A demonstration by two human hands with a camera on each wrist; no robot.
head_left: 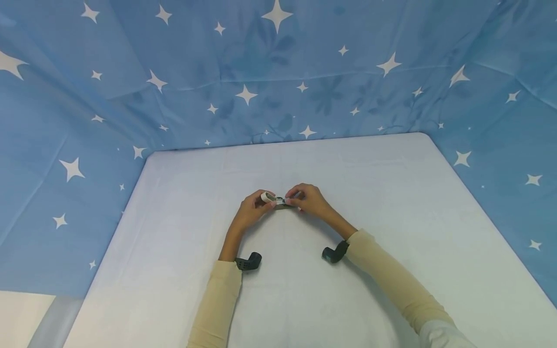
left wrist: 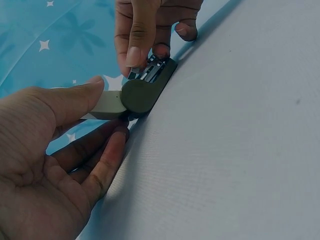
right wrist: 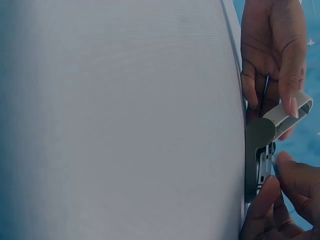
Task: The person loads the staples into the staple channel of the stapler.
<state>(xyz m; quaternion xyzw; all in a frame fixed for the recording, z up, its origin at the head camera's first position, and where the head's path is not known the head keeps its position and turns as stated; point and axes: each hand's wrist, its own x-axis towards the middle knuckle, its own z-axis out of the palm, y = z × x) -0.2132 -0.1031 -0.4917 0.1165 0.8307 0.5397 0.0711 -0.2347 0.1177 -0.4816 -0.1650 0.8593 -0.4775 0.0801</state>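
Note:
An opened stapler (head_left: 285,207) lies on the table between both hands, its dark green base (right wrist: 250,170) down and its white upper arm (left wrist: 109,104) swung up and back. My left hand (head_left: 251,209) grips that upper arm, thumb on one side and fingers on the other. Over the open metal magazine (left wrist: 156,70) is my right hand (head_left: 310,199). Its thumb and fingers pinch a small grey metal strip (left wrist: 133,74) at the magazine, which looks like staples. Whether the strip sits inside the magazine is hidden by the fingers.
A white cloth covers the table (head_left: 283,290). Blue curtains (head_left: 283,72) with white stars hang behind it and at the sides. Black wrist cameras (head_left: 249,261) are strapped to both forearms, over beige sleeves (head_left: 391,280).

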